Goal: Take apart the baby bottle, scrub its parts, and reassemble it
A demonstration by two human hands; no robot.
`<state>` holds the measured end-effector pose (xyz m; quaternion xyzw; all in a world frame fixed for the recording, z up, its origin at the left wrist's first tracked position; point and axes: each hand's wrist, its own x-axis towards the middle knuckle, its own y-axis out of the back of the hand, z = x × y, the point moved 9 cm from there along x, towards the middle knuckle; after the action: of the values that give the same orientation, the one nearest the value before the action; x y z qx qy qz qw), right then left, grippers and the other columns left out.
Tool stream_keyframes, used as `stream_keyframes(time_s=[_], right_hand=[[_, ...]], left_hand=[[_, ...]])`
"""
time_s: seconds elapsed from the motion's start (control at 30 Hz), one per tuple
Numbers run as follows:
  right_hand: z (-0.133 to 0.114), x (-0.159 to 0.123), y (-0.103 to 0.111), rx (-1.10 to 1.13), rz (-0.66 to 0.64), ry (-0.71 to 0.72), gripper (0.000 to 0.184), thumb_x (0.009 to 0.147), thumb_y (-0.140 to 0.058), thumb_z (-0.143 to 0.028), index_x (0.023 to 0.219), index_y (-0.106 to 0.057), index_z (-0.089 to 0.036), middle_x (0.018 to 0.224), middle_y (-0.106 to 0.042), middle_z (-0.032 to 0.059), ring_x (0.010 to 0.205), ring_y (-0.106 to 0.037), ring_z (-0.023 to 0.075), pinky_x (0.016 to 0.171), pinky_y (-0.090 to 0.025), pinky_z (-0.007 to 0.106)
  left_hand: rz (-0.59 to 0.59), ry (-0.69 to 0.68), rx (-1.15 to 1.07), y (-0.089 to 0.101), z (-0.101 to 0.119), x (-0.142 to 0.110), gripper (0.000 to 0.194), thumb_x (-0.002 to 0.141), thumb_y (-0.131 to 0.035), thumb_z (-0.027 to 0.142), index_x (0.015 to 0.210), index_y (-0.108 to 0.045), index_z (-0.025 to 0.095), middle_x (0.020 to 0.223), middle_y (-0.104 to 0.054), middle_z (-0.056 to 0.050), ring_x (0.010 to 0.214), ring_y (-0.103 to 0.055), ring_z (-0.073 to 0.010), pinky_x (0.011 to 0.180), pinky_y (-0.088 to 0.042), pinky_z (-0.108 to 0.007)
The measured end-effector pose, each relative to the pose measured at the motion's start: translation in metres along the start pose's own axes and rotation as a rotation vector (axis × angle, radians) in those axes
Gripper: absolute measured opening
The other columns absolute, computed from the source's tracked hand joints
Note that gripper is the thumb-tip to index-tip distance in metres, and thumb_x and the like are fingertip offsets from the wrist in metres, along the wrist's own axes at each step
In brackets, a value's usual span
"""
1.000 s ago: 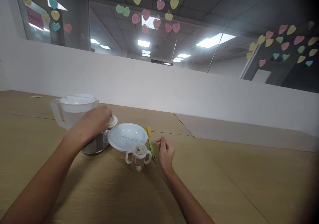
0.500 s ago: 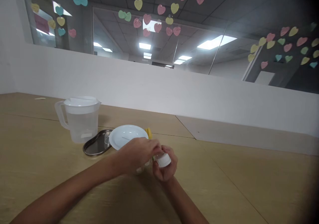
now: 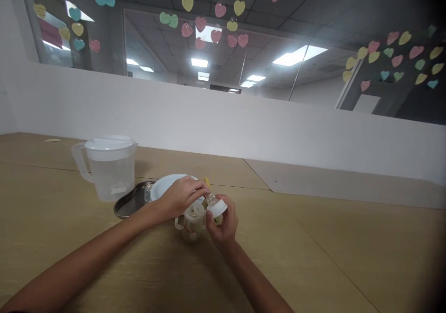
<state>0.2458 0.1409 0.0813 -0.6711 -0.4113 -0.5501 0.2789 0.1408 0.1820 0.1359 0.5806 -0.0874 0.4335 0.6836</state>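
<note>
My right hand grips the white collar ring of a baby bottle top, held tilted above the table. A clear bottle nipple rises from the ring toward my left hand, whose fingertips are pinched at its tip. Just below my hands stands a clear baby bottle with side handles, upright and without its top. Behind my left hand, a white bowl is partly covered.
A lidded plastic pitcher with clear liquid stands at the left. Beside it lies a metal kidney tray, with a small clear cap near its right end. Something yellow shows behind my fingers. A white wall rises behind the table.
Both hands have shifted slightly left and up, and the bottle standing below them has come into view. The nipple in the ring now shows more plainly.
</note>
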Motion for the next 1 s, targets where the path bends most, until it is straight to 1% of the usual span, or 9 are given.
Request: stream_keyframes(time_s=[0.07,0.13,0.2,0.27,0.33,0.47,0.6,0.83,1.0], right_hand=[[-0.003,0.000,-0.002,0.007,-0.009,0.046,0.036,0.079,-0.053,-0.024,0.113,-0.042,-0.019,0.095,-0.053,0.0085,0.085,-0.056,0.0196,0.072,-0.051,0.034],[-0.006,-0.001,-0.002,0.038,0.007,0.089,0.037,0.076,-0.054,-0.020,0.111,-0.040,-0.020,0.098,-0.052,0.0088,0.090,-0.055,0.0209,0.075,-0.050,0.037],[-0.003,-0.002,0.000,0.050,0.051,0.083,0.037,0.074,-0.054,-0.017,0.107,-0.039,-0.020,0.101,-0.049,0.0092,0.095,-0.052,0.0220,0.078,-0.048,0.039],[0.003,-0.004,0.002,0.053,0.085,0.045,0.036,0.074,-0.055,-0.016,0.106,-0.038,-0.021,0.104,-0.047,0.0092,0.098,-0.050,0.0221,0.079,-0.047,0.040],[0.006,-0.007,-0.003,0.066,0.044,0.024,0.037,0.076,-0.054,-0.016,0.108,-0.036,-0.021,0.105,-0.047,0.0097,0.099,-0.051,0.0222,0.081,-0.046,0.041],[0.014,-0.017,-0.022,0.017,-0.153,-0.066,0.034,0.082,-0.053,-0.023,0.113,-0.039,-0.020,0.104,-0.053,0.0101,0.096,-0.054,0.0222,0.081,-0.047,0.040],[0.025,-0.024,-0.027,-0.044,-0.201,-0.167,0.033,0.083,-0.054,-0.030,0.111,-0.043,-0.020,0.100,-0.056,0.0092,0.092,-0.056,0.0218,0.078,-0.048,0.038],[0.016,-0.023,-0.038,-0.022,-0.293,-0.063,0.034,0.082,-0.055,-0.026,0.114,-0.043,-0.020,0.103,-0.056,0.0086,0.095,-0.054,0.0212,0.081,-0.047,0.037],[0.018,-0.024,-0.040,-0.043,-0.305,-0.095,0.033,0.082,-0.055,-0.028,0.112,-0.045,-0.020,0.100,-0.056,0.0074,0.092,-0.054,0.0207,0.079,-0.046,0.037]], left_hand=[[0.040,-0.137,0.166,0.006,0.016,-0.008,0.031,0.094,-0.034,0.031,0.086,-0.061,0.018,0.082,-0.068,-0.001,0.072,-0.060,-0.0139,0.084,-0.039,-0.032],[0.075,-0.184,0.189,0.009,0.020,-0.019,0.030,0.095,-0.032,0.031,0.099,-0.059,0.018,0.095,-0.068,-0.003,0.085,-0.060,-0.0151,0.089,-0.038,-0.032],[0.136,-0.121,0.145,0.010,0.008,-0.032,0.032,0.095,-0.033,0.033,0.116,-0.051,0.018,0.114,-0.062,-0.006,0.104,-0.055,-0.0167,0.092,-0.037,-0.032],[0.216,-0.039,0.107,0.006,-0.011,-0.049,0.037,0.094,-0.034,0.037,0.126,-0.042,0.020,0.125,-0.055,-0.007,0.115,-0.048,-0.0187,0.097,-0.035,-0.034],[0.248,-0.029,0.113,-0.008,-0.026,-0.068,0.045,0.092,-0.036,0.043,0.131,-0.034,0.020,0.126,-0.053,-0.010,0.119,-0.045,-0.0225,0.101,-0.031,-0.041],[0.191,0.011,0.168,-0.045,-0.046,-0.094,0.065,0.087,-0.046,0.045,0.140,-0.015,0.021,0.128,-0.052,-0.012,0.119,-0.047,-0.0253,0.105,-0.023,-0.049],[0.185,0.086,0.227,-0.057,-0.051,-0.100,0.064,0.089,-0.046,0.037,0.140,-0.010,0.021,0.132,-0.048,-0.013,0.123,-0.043,-0.0246,0.107,-0.018,-0.051],[0.191,0.110,0.216,-0.060,-0.054,-0.099,0.063,0.089,-0.045,0.033,0.139,-0.009,0.021,0.127,-0.052,-0.012,0.116,-0.051,-0.0238,0.105,-0.021,-0.052],[0.189,0.109,0.220,-0.061,-0.054,-0.100,0.060,0.089,-0.045,0.030,0.138,-0.012,0.021,0.125,-0.053,-0.013,0.115,-0.051,-0.0236,0.105,-0.021,-0.052]])
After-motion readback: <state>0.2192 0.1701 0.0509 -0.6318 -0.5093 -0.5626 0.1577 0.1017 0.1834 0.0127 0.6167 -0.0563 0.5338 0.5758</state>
